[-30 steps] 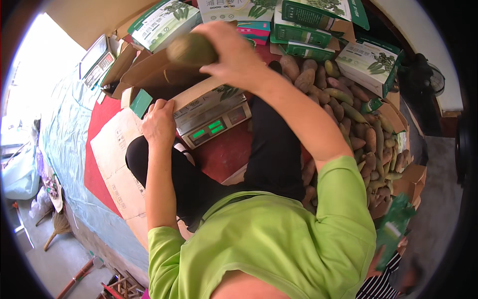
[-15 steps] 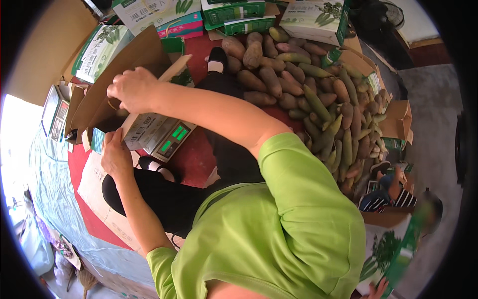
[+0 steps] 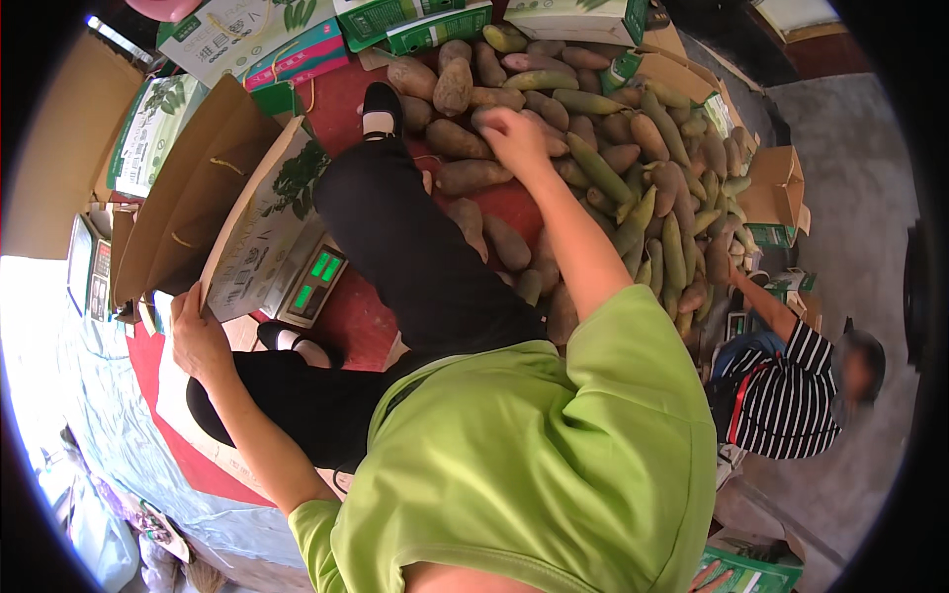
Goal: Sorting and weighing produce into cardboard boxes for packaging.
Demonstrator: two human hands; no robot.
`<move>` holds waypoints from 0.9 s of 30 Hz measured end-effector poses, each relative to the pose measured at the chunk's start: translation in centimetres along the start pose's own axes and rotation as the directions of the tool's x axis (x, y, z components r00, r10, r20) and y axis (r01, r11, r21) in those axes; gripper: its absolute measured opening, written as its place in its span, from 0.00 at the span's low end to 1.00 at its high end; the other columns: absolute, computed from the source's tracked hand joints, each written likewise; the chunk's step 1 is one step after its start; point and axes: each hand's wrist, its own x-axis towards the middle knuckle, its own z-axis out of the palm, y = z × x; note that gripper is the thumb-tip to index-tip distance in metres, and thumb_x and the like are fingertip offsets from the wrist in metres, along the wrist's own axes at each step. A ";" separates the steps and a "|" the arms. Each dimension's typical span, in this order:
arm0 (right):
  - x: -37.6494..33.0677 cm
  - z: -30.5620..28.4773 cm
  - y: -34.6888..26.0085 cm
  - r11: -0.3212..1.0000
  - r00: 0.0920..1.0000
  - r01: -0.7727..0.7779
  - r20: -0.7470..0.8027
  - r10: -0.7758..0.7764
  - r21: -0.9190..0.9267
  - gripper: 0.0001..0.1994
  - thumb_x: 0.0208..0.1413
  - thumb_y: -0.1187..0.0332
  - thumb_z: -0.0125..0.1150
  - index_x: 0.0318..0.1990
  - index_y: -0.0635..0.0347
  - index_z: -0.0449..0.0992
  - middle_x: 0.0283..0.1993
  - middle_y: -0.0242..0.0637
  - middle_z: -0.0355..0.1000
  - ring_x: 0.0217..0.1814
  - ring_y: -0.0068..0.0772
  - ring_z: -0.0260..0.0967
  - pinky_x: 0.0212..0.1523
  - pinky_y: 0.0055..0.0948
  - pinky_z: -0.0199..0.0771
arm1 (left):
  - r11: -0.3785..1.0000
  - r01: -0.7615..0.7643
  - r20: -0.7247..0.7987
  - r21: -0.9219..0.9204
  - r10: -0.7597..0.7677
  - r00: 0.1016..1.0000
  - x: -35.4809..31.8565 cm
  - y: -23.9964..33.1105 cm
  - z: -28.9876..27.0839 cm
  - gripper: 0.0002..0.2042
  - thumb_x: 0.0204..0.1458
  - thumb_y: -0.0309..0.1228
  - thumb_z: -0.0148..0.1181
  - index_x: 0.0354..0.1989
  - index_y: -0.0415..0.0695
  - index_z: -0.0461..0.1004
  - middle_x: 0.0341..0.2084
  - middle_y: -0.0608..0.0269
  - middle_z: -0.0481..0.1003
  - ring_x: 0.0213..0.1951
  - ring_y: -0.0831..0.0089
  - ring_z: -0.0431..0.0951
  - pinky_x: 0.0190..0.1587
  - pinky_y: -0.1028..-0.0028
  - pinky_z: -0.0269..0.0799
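An open brown cardboard box [image 3: 213, 212], white with a leaf print on its side, stands on a scale [image 3: 314, 284] with green digits. My left hand [image 3: 198, 334] grips the box's near edge. My right hand [image 3: 514, 136] is stretched out over a big pile of brown tubers and long green fruits [image 3: 633, 188]. Its fingers curl down onto a brown tuber [image 3: 482, 119]; whether they grip it is unclear. My black-trousered legs [image 3: 415, 257] lie between box and pile.
Green-and-white printed cartons [image 3: 425, 22] line the far edge. A second scale [image 3: 91, 267] lies at the left. A person in a striped shirt [image 3: 791, 395] crouches at the right beside small open cartons [image 3: 776, 193]. A red mat [image 3: 346, 326] covers the floor.
My right hand held a green fruit above the box, lowered it inside, and has now swung right to the pile, no longer holding it. My left hand stayed on the box.
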 end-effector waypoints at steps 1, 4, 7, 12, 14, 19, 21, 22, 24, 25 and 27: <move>-1.5 -0.9 3.2 0.995 0.997 -0.081 0.003 0.082 -0.065 0.10 0.48 0.66 0.59 0.38 0.55 0.77 0.37 0.41 0.76 0.42 0.43 0.74 0.42 0.38 0.72 | 1.000 0.016 0.001 0.009 -0.016 1.000 0.0 0.2 -0.1 0.13 0.52 0.28 0.52 0.44 0.56 0.77 0.41 0.75 0.75 0.39 0.67 0.77 0.35 0.67 0.73; -6.2 -3.7 12.0 0.919 0.938 -0.345 -0.107 0.330 -0.189 0.10 0.48 0.67 0.60 0.38 0.59 0.78 0.36 0.44 0.76 0.42 0.42 0.75 0.44 0.35 0.72 | 0.999 0.032 0.008 0.015 -0.032 0.999 -0.1 0.8 -0.3 0.12 0.53 0.29 0.53 0.43 0.56 0.78 0.40 0.76 0.75 0.38 0.68 0.78 0.34 0.68 0.73; -10.1 -7.3 18.8 0.770 0.778 -0.609 -0.334 0.532 -0.192 0.13 0.47 0.67 0.60 0.42 0.57 0.77 0.39 0.45 0.76 0.44 0.45 0.74 0.47 0.38 0.72 | 0.999 0.032 -0.002 0.017 -0.032 0.999 0.1 0.7 -0.2 0.12 0.53 0.29 0.54 0.44 0.56 0.77 0.40 0.76 0.75 0.37 0.68 0.78 0.34 0.68 0.73; -12.5 -11.5 21.1 0.424 0.364 -0.905 -0.569 0.737 -0.029 0.26 0.45 0.66 0.65 0.55 0.59 0.69 0.51 0.48 0.71 0.54 0.46 0.69 0.54 0.37 0.68 | 0.999 0.032 -0.014 0.039 -0.031 0.999 -0.3 -0.2 0.2 0.12 0.53 0.29 0.54 0.45 0.57 0.77 0.40 0.76 0.75 0.37 0.68 0.78 0.33 0.68 0.73; -13.3 -13.1 21.9 0.399 0.338 -0.917 -0.516 0.787 0.008 0.31 0.43 0.62 0.67 0.57 0.58 0.66 0.56 0.47 0.67 0.58 0.48 0.65 0.57 0.38 0.66 | 0.999 0.042 -0.027 0.031 -0.041 0.999 -0.4 -0.2 0.4 0.12 0.53 0.29 0.54 0.45 0.57 0.77 0.40 0.76 0.75 0.37 0.68 0.78 0.33 0.68 0.73; -15.8 -14.9 28.5 0.451 0.352 -0.871 -0.394 0.849 0.194 0.40 0.40 0.62 0.70 0.63 0.57 0.58 0.63 0.46 0.61 0.64 0.48 0.59 0.63 0.40 0.60 | 1.000 0.008 -0.046 0.020 -0.007 0.999 -0.1 0.2 1.0 0.13 0.53 0.28 0.53 0.46 0.57 0.76 0.41 0.77 0.74 0.37 0.68 0.78 0.33 0.68 0.73; -15.3 -14.2 28.6 0.479 0.337 -0.808 -0.398 0.853 0.342 0.43 0.39 0.64 0.72 0.65 0.56 0.55 0.64 0.46 0.59 0.65 0.48 0.56 0.65 0.40 0.58 | 1.000 0.008 -0.052 0.015 -0.007 0.999 -0.3 0.4 0.8 0.15 0.51 0.27 0.52 0.46 0.57 0.76 0.41 0.76 0.74 0.38 0.68 0.78 0.34 0.68 0.73; -15.0 -13.9 28.3 0.485 0.348 -0.805 -0.390 0.852 0.341 0.43 0.39 0.64 0.72 0.65 0.56 0.55 0.64 0.46 0.59 0.65 0.48 0.56 0.65 0.40 0.58 | 1.000 0.019 -0.057 0.021 -0.018 0.998 -0.3 0.4 0.8 0.15 0.51 0.27 0.52 0.46 0.57 0.76 0.41 0.76 0.74 0.38 0.68 0.78 0.34 0.68 0.73; -14.2 -13.8 27.1 0.410 0.320 -0.895 -0.388 0.864 0.175 0.43 0.39 0.66 0.72 0.65 0.57 0.55 0.64 0.48 0.58 0.65 0.48 0.57 0.64 0.40 0.60 | 1.000 0.024 -0.054 0.012 -0.023 0.998 -0.4 0.3 0.9 0.16 0.50 0.25 0.52 0.46 0.57 0.76 0.41 0.76 0.74 0.38 0.68 0.78 0.34 0.68 0.73; -13.9 -13.9 26.2 0.421 0.334 -0.891 -0.380 0.863 0.173 0.43 0.39 0.66 0.72 0.65 0.57 0.55 0.64 0.48 0.58 0.65 0.48 0.57 0.64 0.40 0.60 | 1.000 0.026 -0.055 -0.001 -0.026 0.998 -0.5 0.5 0.6 0.17 0.49 0.24 0.52 0.45 0.56 0.76 0.41 0.74 0.74 0.39 0.67 0.78 0.35 0.68 0.73; -13.1 -13.7 23.6 0.277 0.221 -0.957 -0.401 0.889 0.086 0.41 0.39 0.67 0.72 0.64 0.57 0.58 0.61 0.48 0.62 0.62 0.48 0.60 0.61 0.41 0.64 | 0.999 0.052 -0.053 0.007 -0.052 0.997 -0.6 0.5 0.4 0.17 0.48 0.23 0.52 0.45 0.55 0.76 0.41 0.73 0.74 0.39 0.66 0.78 0.35 0.67 0.73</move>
